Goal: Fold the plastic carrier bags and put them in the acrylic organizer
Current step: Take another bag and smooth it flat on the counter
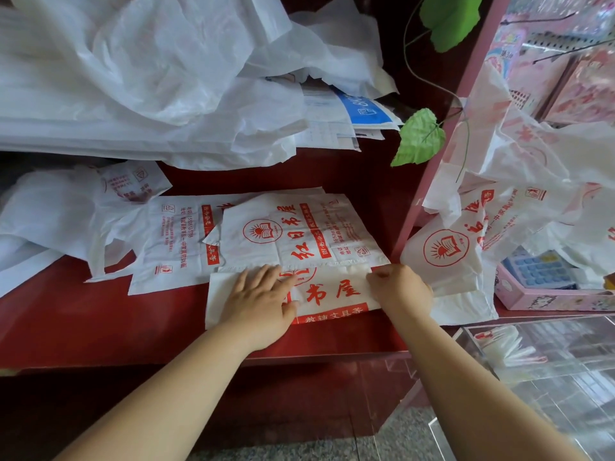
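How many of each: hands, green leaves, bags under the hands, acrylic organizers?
Hands: 2 (left hand, right hand)
Green leaves: 2
Bag under the hands: 1
Acrylic organizer: 1
Total: 6

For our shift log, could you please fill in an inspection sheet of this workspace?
Surface: red counter, partly covered by bags.
Job's things: folded bag under both hands; flat bags behind it; organizer at right, holding stored bags.
Clutter: loose bag pile, papers, pink box.
Grippers: left hand presses flat on the folded bag; right hand pinches its edge.
Cables: nothing seen.
Surroundings: green leaves, pink rack.
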{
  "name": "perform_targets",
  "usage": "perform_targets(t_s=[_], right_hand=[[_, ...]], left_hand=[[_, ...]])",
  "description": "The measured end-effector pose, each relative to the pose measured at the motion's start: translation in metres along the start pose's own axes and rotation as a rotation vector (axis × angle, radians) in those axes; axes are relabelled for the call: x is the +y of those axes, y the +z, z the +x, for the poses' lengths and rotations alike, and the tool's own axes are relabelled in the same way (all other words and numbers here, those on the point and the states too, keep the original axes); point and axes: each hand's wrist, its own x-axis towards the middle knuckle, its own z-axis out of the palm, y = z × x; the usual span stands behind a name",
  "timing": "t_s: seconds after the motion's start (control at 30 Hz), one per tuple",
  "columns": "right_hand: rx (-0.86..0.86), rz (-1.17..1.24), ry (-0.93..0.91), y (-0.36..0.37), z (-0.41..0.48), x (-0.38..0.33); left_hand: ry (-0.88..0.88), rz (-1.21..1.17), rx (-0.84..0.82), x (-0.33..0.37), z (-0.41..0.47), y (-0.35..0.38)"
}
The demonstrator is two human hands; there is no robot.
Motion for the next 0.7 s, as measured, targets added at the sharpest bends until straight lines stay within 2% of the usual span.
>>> perform_targets(t_s=[0.17,0.27,0.33,0.4,0.47,0.53,0.63,0.7], right_hand=[[-0.086,-0.002,0.031,-0.001,0.004,-0.005],[-0.007,0.006,0.022,-0.002,0.004,-0.009],[0.185,-0.014,-0.128,0.005,-0.005,-0.015],[0.314,-0.044,-0.439,0.02,-0.019,-0.025],[0.181,-0.13,-0.648,0.034,-0.031,-0.035],[-0.043,-0.177,-0.719,0.043,-0.038,-0.044],[-0.254,-0.158,-0.681,0.046,-0.03,-0.045],[-0.309,-0.202,-0.61,0.044,-0.024,-0.045]], left_hand=[[0.035,0.026,0.028,-0.009,0.01,-0.005],[0.049,0.032,0.068,-0.014,0.016,-0.004],[0.046,0.011,0.092,-0.014,0.017,-0.002],[0.038,-0.014,0.071,-0.014,0.017,-0.002],[0.028,-0.028,0.026,-0.014,0.016,-0.003],[0.024,-0.01,0.009,-0.014,0.017,-0.004],[0.021,0.01,-0.003,-0.014,0.019,-0.002],[0.02,0.001,-0.025,-0.014,0.02,-0.002]])
